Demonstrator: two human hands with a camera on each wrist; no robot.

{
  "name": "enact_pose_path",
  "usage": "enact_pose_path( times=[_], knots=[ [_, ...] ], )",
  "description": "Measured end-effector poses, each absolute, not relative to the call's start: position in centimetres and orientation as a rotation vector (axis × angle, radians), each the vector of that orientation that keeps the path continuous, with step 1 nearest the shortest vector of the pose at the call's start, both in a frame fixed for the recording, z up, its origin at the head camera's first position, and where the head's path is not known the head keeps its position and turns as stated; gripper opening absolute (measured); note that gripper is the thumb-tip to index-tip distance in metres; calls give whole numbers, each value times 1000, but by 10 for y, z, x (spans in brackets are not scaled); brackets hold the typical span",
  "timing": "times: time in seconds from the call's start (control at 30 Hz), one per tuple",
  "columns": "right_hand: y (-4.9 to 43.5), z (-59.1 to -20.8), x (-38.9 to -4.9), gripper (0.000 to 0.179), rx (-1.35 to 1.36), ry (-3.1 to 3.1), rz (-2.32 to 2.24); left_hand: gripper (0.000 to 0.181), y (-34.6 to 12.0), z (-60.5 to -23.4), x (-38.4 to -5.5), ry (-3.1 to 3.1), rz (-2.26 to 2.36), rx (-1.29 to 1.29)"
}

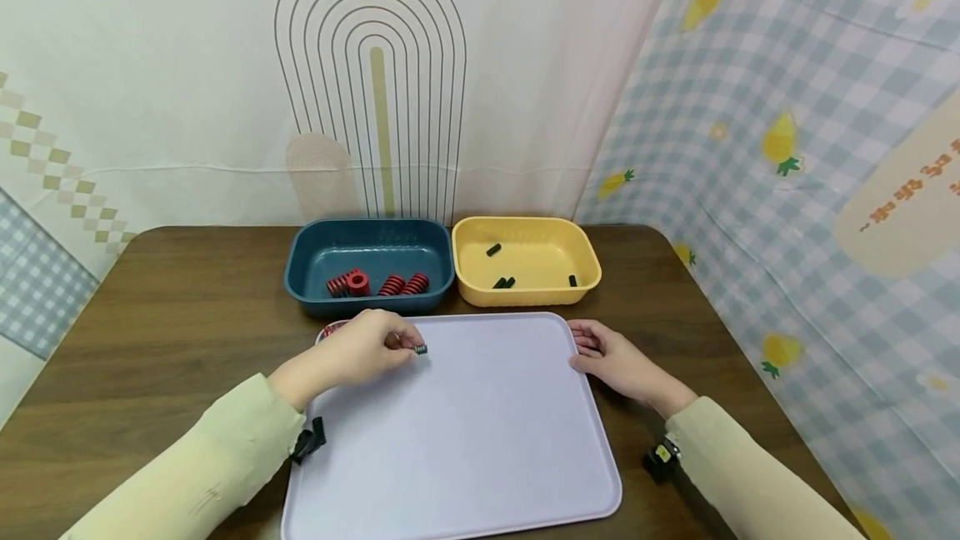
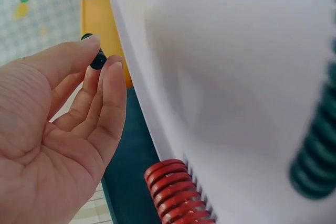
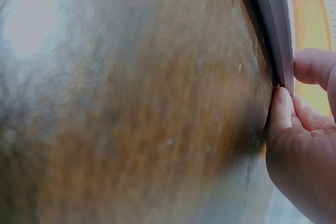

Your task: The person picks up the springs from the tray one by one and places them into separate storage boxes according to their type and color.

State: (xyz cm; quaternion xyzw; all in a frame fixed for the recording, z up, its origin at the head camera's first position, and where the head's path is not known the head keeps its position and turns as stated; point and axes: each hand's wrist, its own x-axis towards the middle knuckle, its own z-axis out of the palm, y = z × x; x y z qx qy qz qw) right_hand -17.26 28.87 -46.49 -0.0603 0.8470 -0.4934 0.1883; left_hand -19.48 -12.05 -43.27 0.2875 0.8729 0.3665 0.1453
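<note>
Between thumb and fingertips, my left hand [image 1: 367, 347] pinches a small dark green spring [image 1: 421, 349] above the upper left part of a pale lilac tray [image 1: 480, 432]. Partly hidden behind that hand, a red spring [image 2: 176, 190] lies at the tray's upper left corner. Near the left wrist, another dark green spring [image 2: 315, 156] is on the tray's left side. My right hand [image 1: 618, 361] grips the tray's right rim near its upper corner, thumb on one side and fingers on the other, as the right wrist view shows.
Behind the tray, a dark blue bin [image 1: 371, 227] holds several red springs [image 1: 392, 285]. Beside it on the right, a yellow bin [image 1: 525, 297] contains several small dark green springs [image 1: 493, 249]. All stand on a brown wooden table [image 1: 187, 298], with patterned cloth [image 1: 525, 65] hanging behind.
</note>
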Motion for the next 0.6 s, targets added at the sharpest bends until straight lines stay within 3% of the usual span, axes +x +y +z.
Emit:
enact_pose_path(
  times=[0.6],
  knots=[
    [289, -464, -172, 58, -197, 2370, -1400, 11, -79, -419, -205, 2576, 1303, 761]
  ],
)
